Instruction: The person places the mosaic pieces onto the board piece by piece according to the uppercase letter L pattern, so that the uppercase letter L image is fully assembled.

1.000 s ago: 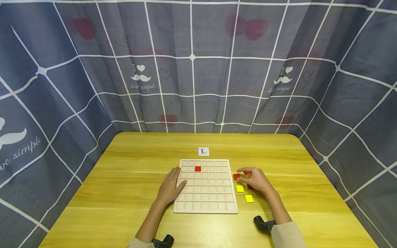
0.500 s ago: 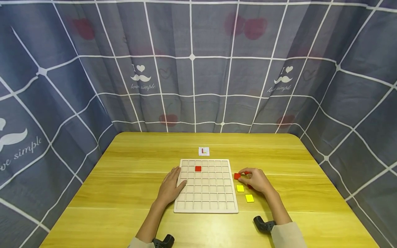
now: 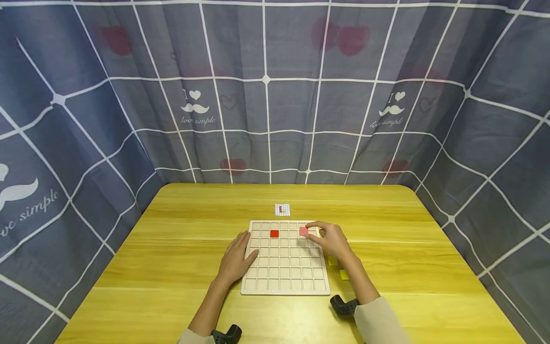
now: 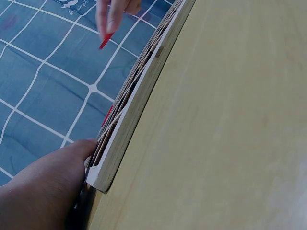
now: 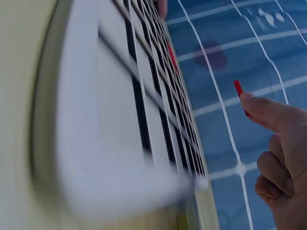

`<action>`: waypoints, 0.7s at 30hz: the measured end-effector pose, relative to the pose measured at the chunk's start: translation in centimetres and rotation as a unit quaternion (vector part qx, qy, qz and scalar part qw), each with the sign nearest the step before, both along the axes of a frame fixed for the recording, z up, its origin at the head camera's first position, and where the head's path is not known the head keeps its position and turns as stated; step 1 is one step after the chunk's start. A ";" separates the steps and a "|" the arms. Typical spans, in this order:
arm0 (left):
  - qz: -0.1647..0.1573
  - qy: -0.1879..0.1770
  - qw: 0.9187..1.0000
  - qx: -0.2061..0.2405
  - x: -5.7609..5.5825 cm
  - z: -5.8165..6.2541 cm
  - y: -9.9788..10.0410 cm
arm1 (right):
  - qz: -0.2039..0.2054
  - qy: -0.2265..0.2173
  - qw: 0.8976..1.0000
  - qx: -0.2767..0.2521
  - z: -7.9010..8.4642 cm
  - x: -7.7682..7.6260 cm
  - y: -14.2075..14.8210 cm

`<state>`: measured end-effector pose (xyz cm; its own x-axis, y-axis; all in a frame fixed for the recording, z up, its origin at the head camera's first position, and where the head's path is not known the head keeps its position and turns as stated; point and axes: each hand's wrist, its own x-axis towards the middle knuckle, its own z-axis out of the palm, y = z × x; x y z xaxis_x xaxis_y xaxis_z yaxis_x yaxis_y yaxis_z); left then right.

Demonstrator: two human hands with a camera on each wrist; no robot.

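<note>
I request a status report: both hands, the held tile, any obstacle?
Left hand resting at left edge of grid board. Right hand pinching red tile, held above board. No obstacle seen between tile and board.

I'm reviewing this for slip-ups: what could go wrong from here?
The right hand pinches a red tile above the board, so it might slip and drop. The small cells look alike, so the tile could land in an unintended one. The right arm partly hides yellow tiles and might nudge them.
</note>
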<state>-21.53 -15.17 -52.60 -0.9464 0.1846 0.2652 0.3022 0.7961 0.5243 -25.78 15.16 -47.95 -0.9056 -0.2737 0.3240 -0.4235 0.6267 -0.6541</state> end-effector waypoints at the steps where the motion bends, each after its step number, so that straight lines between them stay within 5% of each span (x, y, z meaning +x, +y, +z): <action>1: 0.000 0.000 1.000 0.001 0.0 0.0 0.0 | 0.005 0.002 1.000 0.000 0.0 -0.1 -0.7; 11: 0.002 0.003 1.000 0.002 0.0 0.1 0.0 | 0.034 0.005 0.999 0.008 -1.3 -0.5 -6.6; 21: 0.001 0.002 1.000 -0.005 -0.2 -0.1 -0.1 | 0.034 -0.039 0.998 0.036 -3.0 -0.4 -8.1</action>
<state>-21.72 -15.27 -52.68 -0.9456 0.1856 0.2672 0.3029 0.8020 0.5148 -26.21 7.10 -50.92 -0.9057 -0.3558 0.2304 -0.4164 0.6447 -0.6411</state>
